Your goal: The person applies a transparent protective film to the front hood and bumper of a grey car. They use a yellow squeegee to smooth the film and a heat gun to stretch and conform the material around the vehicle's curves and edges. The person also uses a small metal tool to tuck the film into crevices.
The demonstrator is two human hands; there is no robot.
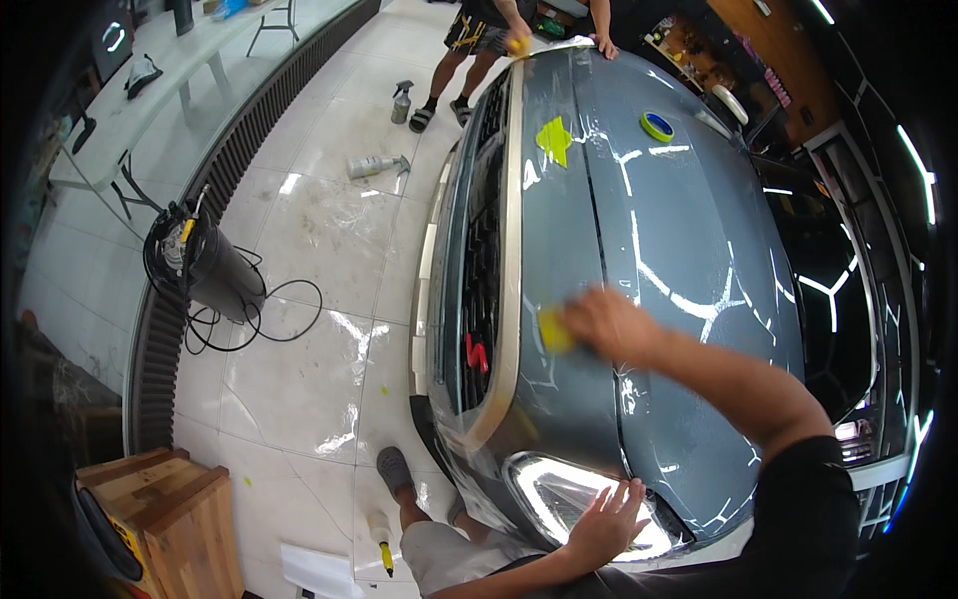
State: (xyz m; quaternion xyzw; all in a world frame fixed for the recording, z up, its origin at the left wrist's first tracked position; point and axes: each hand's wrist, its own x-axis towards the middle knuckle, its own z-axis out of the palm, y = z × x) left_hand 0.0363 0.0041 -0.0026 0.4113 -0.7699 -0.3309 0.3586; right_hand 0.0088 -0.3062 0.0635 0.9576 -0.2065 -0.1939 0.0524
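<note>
Pressing the yellow squeegee (555, 329) across the blue-grey hood (689, 235) should go best with its edge flat, the pressure even and each stroke overlapping the last, easing off near the dark seam (599, 235) so that the edge does not catch there. A steady, unhurried pull would probably leave fewer streaks. The right hand (609, 324) is closed around the squeegee, though blur hides the exact grip and whether the whole edge meets the surface. The squeegee juts from the fingertip side of that hand, toward the pale front rim of the hood and to the person's left. The left hand (607, 524) lies loosely open over the headlight (547, 489), holding nothing that shows, well apart from the squeegee and nearer the body; that stance likely helps with balance during a long reach.
</note>
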